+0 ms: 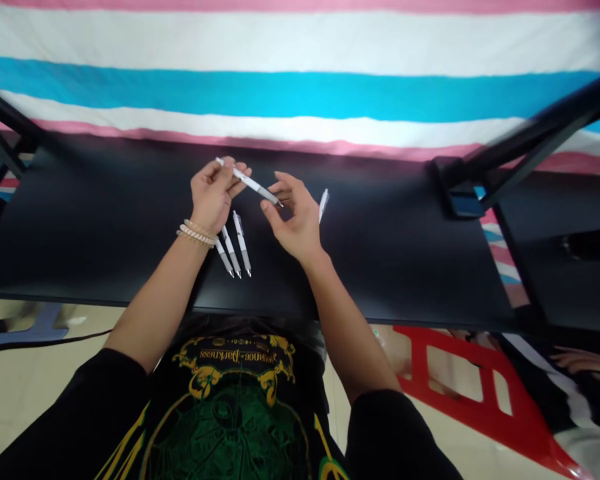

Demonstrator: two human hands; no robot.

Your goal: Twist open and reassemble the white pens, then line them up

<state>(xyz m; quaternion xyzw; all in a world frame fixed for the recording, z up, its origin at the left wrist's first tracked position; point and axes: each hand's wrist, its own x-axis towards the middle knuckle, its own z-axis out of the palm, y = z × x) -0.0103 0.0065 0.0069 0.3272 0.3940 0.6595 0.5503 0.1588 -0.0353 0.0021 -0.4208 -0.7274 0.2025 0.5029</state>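
Note:
A white ballpoint pen (250, 183) with a grey grip slants above the black table, its metal tip down to the right. My left hand (219, 183) holds its upper end between thumb and fingers, palm partly turned up. Around the grey grip near the tip, my right hand (296, 217) has its thumb and fingertips closed. Several similar pens (241, 241) lie side by side below my left wrist, tips toward me; that wrist partly covers some of them. Another white pen (324, 203) rests just right of my right hand, its lower part hidden behind the hand.
The black tabletop (390, 253) has a striped cloth (300, 93) hanging along its far side. Black metal supports (460, 180) stand at right and left. Below the near edge are a red plastic stool (480, 393) and, farther right, another person's hand (587, 363).

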